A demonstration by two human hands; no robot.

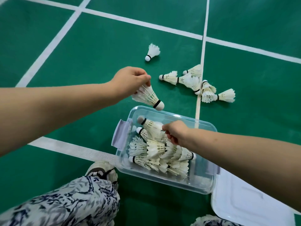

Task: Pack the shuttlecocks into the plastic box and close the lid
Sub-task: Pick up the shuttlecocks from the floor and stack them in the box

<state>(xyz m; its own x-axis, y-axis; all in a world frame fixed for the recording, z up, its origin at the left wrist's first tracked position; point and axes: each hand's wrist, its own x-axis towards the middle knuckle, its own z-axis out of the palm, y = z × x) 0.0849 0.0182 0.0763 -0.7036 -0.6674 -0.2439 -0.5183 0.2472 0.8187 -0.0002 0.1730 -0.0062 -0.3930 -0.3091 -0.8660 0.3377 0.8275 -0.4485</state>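
Floor (101, 51): green court surface crossed by white lines; everything here sits on it.
Plastic box (202, 185): clear, open-topped, on the floor in front of the person, partly over a white line; a pale latch (120, 136) hangs at its left end.
Lid (244, 201): white, off the box, flat on the floor touching the box's right end.
Trouser leg (65, 203): patterned fabric, lower left, with a shoe (101, 171) just beside the box's near-left corner.
Packed shuttlecocks (159, 154): a heap lying on their sides inside the box, corks pointing various ways.
Loose cluster (195, 82): about six shuttlecocks on the floor beyond the box, touching or overlapping, across a white line.
Left hand (130, 80): fingers closed on the feather skirt of a held shuttlecock (149, 97), cork tilted down-right, above the floor just beyond the box's far-left corner.
Right hand (175, 132): inside the box, fingertips pinched on the feathers of a top shuttlecock (150, 125) in the heap.
Single shuttlecock (152, 52): alone on the floor, well apart from the cluster.
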